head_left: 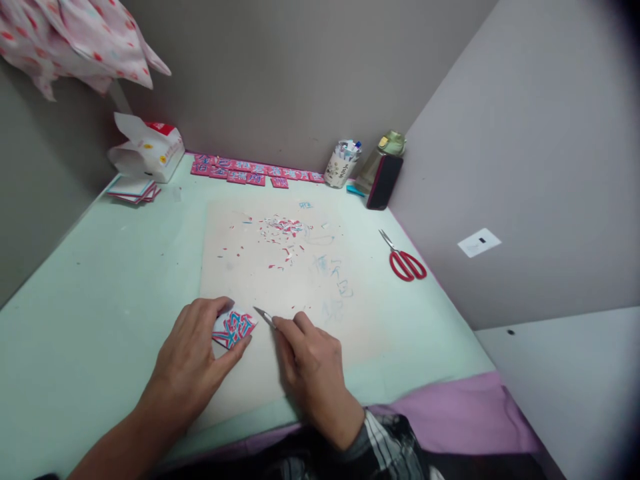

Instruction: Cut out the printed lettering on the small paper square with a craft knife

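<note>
A small square card point(235, 328) with blue, white and red strokes sits between the thumb and fingers of my left hand point(193, 350), low over the pale paper sheet point(240, 380). In my right hand point(313, 360) is a craft knife point(265, 317), held like a pen. Its pointed blade aims up and left, just beside the card and apart from it. Red, white and blue scraps point(285, 227) lie in a loose heap on the sheet beyond both hands. Faint blue written characters point(343, 288) mark the sheet at right.
Finished-looking red character tiles point(240, 168) line the back wall. A pen cup point(343, 163), green bottle point(370, 167) and dark phone point(385, 182) stand back right. Red-handled scissors point(406, 262) lie right. An open white box point(150, 150) and stacked cards point(133, 190) are back left.
</note>
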`<state>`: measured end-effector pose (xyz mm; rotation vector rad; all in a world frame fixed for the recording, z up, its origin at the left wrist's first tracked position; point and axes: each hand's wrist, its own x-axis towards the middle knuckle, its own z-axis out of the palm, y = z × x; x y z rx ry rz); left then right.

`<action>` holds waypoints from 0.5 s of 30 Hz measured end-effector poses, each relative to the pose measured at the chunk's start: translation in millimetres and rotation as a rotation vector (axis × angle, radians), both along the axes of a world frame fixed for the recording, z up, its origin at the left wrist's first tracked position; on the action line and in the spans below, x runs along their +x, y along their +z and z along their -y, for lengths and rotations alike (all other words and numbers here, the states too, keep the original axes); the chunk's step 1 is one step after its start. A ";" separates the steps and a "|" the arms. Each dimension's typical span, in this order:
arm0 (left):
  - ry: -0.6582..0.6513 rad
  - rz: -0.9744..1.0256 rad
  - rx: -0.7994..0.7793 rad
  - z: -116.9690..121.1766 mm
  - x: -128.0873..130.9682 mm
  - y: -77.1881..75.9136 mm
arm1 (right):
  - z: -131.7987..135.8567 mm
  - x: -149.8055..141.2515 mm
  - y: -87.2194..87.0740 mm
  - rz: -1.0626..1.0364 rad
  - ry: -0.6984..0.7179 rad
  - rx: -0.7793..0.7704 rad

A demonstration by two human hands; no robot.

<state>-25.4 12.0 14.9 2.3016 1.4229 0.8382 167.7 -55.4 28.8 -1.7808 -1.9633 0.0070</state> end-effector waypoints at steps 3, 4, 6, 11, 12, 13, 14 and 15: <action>-0.030 0.005 -0.011 0.6 -4.4 -4.0 | -1.4 4.8 1.2 -0.140 0.044 0.048; -0.040 0.008 -0.022 0.9 -6.5 -5.8 | -0.4 6.9 2.6 -0.177 0.063 0.053; -0.050 0.011 -0.042 1.3 -11.0 -8.8 | 3.0 11.5 6.4 -0.227 0.107 0.022; -0.138 -0.020 0.028 1.4 -15.6 -1.8 | 9.9 20.8 11.8 -0.348 0.149 -0.066; -0.151 -0.033 0.045 1.3 -14.2 2.0 | 9.9 21.7 11.1 -0.384 0.125 -0.061; -0.162 -0.044 0.048 1.2 -11.8 5.9 | 9.5 22.2 9.9 -0.421 0.098 -0.053; -0.175 -0.050 0.041 0.9 -8.8 9.6 | 8.9 22.4 8.5 -0.453 0.073 -0.044; -0.194 -0.056 0.023 0.4 -5.3 12.9 | 8.2 22.4 7.0 -0.479 0.056 -0.035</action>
